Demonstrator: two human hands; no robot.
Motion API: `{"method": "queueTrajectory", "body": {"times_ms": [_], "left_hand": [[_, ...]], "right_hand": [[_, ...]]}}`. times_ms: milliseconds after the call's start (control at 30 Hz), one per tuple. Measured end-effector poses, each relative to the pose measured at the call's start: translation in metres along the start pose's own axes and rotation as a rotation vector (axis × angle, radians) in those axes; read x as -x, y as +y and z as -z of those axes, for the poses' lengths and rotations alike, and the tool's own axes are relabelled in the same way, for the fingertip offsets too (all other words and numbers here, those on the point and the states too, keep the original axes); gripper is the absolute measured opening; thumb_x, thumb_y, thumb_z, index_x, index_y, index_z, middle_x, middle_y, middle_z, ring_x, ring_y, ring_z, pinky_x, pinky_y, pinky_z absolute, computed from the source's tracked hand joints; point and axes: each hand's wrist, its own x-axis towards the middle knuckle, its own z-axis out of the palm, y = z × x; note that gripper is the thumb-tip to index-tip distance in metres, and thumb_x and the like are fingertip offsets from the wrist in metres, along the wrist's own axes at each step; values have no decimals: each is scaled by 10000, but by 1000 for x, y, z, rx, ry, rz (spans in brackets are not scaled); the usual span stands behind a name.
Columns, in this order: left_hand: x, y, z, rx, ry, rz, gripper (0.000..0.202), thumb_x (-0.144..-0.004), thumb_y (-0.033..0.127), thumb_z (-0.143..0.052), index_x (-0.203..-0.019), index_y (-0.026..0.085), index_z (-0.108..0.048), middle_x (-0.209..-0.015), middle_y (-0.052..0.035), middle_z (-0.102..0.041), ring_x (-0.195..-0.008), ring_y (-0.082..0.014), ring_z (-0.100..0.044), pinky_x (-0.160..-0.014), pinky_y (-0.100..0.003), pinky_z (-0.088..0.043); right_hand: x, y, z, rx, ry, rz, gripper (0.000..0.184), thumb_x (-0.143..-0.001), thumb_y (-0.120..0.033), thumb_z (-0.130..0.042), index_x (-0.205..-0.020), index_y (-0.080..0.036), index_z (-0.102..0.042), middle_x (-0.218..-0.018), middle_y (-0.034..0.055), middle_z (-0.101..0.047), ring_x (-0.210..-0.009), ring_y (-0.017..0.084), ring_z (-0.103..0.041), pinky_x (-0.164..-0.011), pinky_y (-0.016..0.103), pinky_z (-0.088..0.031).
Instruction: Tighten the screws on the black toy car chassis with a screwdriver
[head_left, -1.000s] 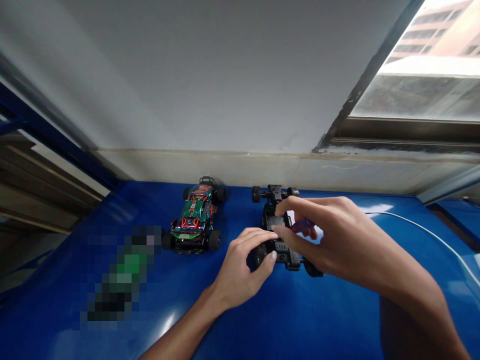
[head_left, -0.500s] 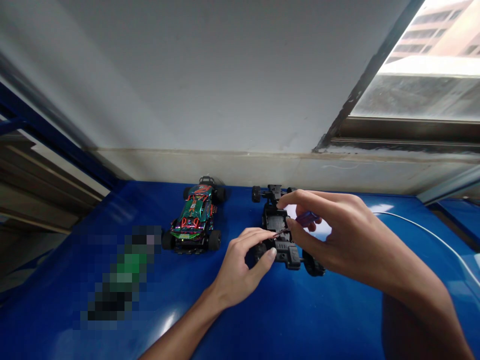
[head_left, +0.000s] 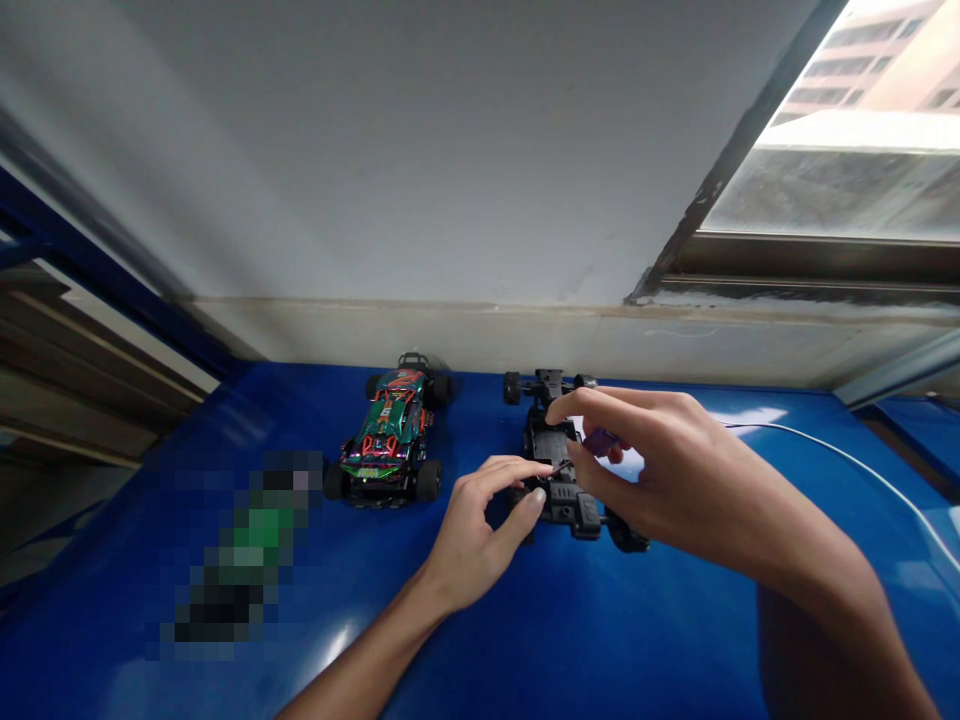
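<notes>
A black toy car chassis [head_left: 551,445], its body shell off, stands on the blue table with wheels at its corners. My right hand [head_left: 667,460] is closed around a small screwdriver [head_left: 600,443] with a purple handle. Its thin shaft slants down to the left over the chassis, and the hand hides part of the handle. My left hand [head_left: 480,530] is beside the lower left of the chassis, fingers stretched out and thumb apart. Its fingertips reach the chassis next to the screwdriver's tip; whether they touch the shaft, I cannot tell.
Left of the chassis stands a toy car [head_left: 390,425] with a shiny green and orange shell. A pixelated green and black shape [head_left: 255,540] lies farther left. A white cable [head_left: 855,460] curves across the right of the blue table [head_left: 630,640]. Behind are a wall and window.
My right hand and the screwdriver have moved slightly left, and the handle has turned a little. My left thumb has shifted slightly. Both cars have stayed put.
</notes>
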Motion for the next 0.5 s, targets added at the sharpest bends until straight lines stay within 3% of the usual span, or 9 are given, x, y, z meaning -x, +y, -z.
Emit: {"method": "queueTrajectory", "body": {"times_ms": [500], "left_hand": [[0, 1, 1, -8, 2, 0, 274, -1012, 321, -645, -1187, 190, -811, -1172, -81, -805, -1075, -252, -721, -974, -369, -548]], "right_hand": [[1, 0, 3, -15, 9, 18, 260, -952, -145, -583, -1175, -224, -691, -833, -14, -727, -601, 100, -616, -575, 226, -432]]}}
